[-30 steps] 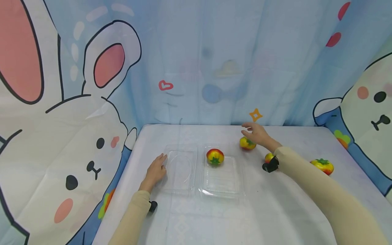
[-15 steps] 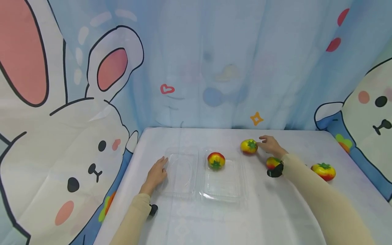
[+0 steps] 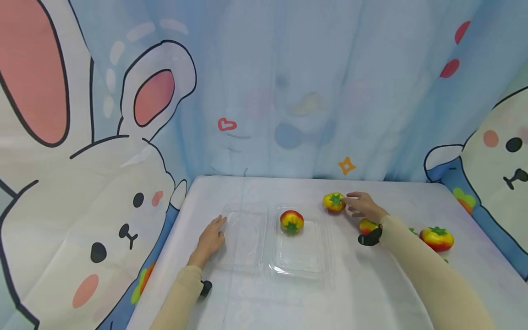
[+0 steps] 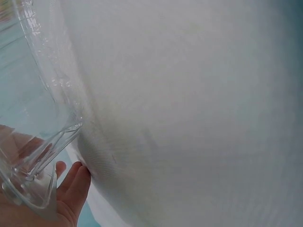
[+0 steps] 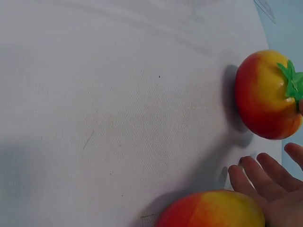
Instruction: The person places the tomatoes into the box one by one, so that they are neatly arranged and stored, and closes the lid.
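A clear plastic clamshell box lies opened flat on the table. My left hand point(image 3: 209, 238) rests at the left edge of its left half point(image 3: 245, 243), fingers extended; in the left wrist view the hand point(image 4: 73, 194) shows beside and through the clear plastic point(image 4: 52, 101). One red-and-yellow toy fruit point(image 3: 292, 221) with a green leafy top sits in the box's right half point(image 3: 299, 261). At the back, my right hand point(image 3: 365, 206) has its fingertips right at the green top of another such fruit point(image 3: 332, 202), fingers loosely extended; the right wrist view shows this fruit point(image 5: 265, 94) on the table.
Below my right wrist lies another toy fruit point(image 3: 367, 226), partly hidden by the black wrist strap point(image 3: 371, 237). Farther right is one more fruit point(image 3: 436, 239), with green bits of others showing past the sleeve. A cartoon-printed curtain point(image 3: 264, 91) hangs behind the table point(image 3: 255, 302).
My right hand has moved from over the back fruit to its right side, and the fruit's green top has turned more into view. The left hand stays at the box edge.
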Tool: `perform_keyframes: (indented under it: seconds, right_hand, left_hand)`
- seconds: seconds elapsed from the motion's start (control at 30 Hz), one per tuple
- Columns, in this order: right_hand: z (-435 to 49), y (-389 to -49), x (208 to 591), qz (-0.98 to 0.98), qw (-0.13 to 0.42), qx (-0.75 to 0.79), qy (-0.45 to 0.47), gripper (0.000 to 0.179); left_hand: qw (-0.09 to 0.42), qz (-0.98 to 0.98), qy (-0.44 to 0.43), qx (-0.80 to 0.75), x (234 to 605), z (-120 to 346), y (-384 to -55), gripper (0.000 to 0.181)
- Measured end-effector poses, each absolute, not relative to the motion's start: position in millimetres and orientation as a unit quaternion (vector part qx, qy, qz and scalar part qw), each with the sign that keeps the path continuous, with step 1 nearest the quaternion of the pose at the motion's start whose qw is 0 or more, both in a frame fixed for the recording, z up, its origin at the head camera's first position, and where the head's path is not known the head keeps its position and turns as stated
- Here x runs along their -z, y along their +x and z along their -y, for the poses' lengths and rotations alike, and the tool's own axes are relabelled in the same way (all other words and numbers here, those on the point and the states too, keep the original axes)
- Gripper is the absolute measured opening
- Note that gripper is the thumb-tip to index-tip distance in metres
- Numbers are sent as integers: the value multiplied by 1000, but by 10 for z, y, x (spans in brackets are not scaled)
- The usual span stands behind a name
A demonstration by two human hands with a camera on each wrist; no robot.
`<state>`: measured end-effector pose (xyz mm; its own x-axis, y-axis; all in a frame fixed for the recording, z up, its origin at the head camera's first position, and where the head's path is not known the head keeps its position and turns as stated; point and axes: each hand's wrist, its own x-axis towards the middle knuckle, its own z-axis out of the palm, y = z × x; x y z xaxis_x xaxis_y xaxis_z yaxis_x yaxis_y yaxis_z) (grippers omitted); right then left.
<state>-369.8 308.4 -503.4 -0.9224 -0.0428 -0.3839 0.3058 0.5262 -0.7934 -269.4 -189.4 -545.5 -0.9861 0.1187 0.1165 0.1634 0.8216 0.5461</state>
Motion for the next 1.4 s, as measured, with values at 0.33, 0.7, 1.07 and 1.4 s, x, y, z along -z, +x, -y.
perform_keyframes:
  seconds: [0.33, 0.7, 1.07, 1.4]
  right_hand:
    - [-2991, -3714, 5073, -858, 156, 483, 77, 62]
    - [-2961, -3731, 5126, -862, 158, 476, 74, 71]
    - [-2951, -3792, 5157, -872, 150, 459, 78, 64]
    - [-2958, -3698, 4916, -867, 100, 487, 29, 63]
  left_hand:
    - [46, 950, -76, 300, 5480, 1899, -2705, 52]
    - [53, 949, -80, 300, 5498, 1897, -2684, 51]
    - [56, 949, -80, 299, 5491, 1902, -2703, 50]
    - [56, 952, -84, 290, 5486, 1895, -2698, 50]
